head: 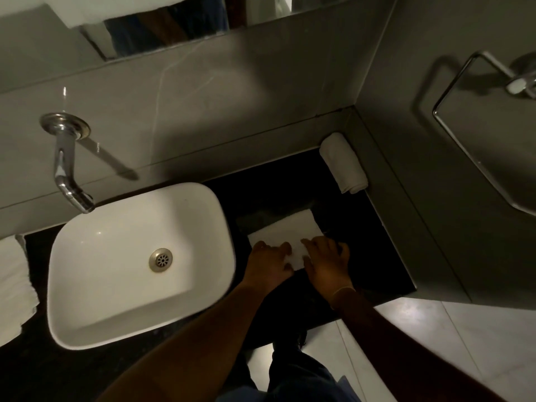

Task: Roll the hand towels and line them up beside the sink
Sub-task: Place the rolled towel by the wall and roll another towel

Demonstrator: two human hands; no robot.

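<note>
A: Towel (285,232) check, where's yours sitting?

B: Flat on the counter (374,250), right of the sink (87,285). Your left hand (268,264) and right hand (326,264) are both on its near edge, fingers curled down over it, palms down, side by side.

A: And the rolled towel (343,163)?

B: Past your right hand, in the back corner against the wall. More white cloth (13,285) lies left of the sink.
</note>
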